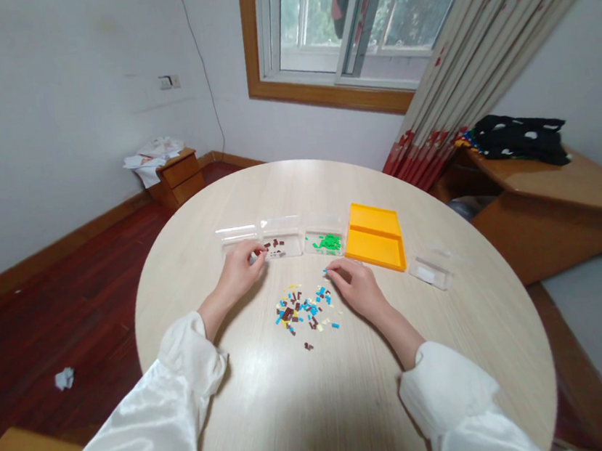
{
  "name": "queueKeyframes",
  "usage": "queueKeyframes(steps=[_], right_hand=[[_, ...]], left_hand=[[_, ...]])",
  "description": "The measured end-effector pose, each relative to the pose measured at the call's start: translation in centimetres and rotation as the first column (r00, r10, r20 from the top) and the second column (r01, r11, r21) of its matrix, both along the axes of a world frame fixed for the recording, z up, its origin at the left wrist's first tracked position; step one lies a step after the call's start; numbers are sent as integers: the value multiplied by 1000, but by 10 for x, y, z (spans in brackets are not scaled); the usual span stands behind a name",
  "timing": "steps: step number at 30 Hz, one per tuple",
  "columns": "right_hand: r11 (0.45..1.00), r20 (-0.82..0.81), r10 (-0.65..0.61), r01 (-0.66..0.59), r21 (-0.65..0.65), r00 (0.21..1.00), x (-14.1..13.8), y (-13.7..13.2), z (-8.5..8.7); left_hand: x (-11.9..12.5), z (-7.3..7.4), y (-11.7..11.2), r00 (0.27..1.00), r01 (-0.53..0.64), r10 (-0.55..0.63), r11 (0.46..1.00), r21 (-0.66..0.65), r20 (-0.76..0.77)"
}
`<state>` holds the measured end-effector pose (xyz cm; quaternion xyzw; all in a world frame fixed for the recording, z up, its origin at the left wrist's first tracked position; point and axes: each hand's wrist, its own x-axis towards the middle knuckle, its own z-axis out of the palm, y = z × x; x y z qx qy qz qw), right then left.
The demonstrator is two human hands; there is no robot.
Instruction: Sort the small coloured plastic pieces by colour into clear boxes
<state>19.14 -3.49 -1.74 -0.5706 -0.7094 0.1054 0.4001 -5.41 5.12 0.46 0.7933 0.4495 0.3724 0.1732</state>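
Note:
At the left edge of a clear box with brown building bricks in it is my left hand, its thumb and fingers pinched together. What that pinch holds, if anything, is too small to make out. My right hand pinches a small blue brick between thumb and fingers, just above the table in front of the green bricks. Between both hands lies a loose pile of brown, blue, yellow and cream bricks. A second clear box contains green bricks.
Another clear box stands behind my left hand. To the right are a yellow two-part tray and a small clear box on the round table. A stray brown brick lies nearer me.

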Motion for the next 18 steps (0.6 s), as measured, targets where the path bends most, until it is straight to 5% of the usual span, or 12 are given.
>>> queueKeyframes(steps=[5, 10, 18], right_hand=[[1000, -32, 3, -2, 22, 999, 3, -8, 5], [998, 41, 59, -61, 26, 997, 4, -19, 6], [999, 125, -40, 40, 2, 991, 14, -21, 1]], left_hand=[[11, 1, -14, 977, 207, -210, 976, -66, -39], [13, 1, -16, 967, 249, -253, 964, -92, -40], [19, -1, -22, 951, 299, -306, 948, -113, -46]])
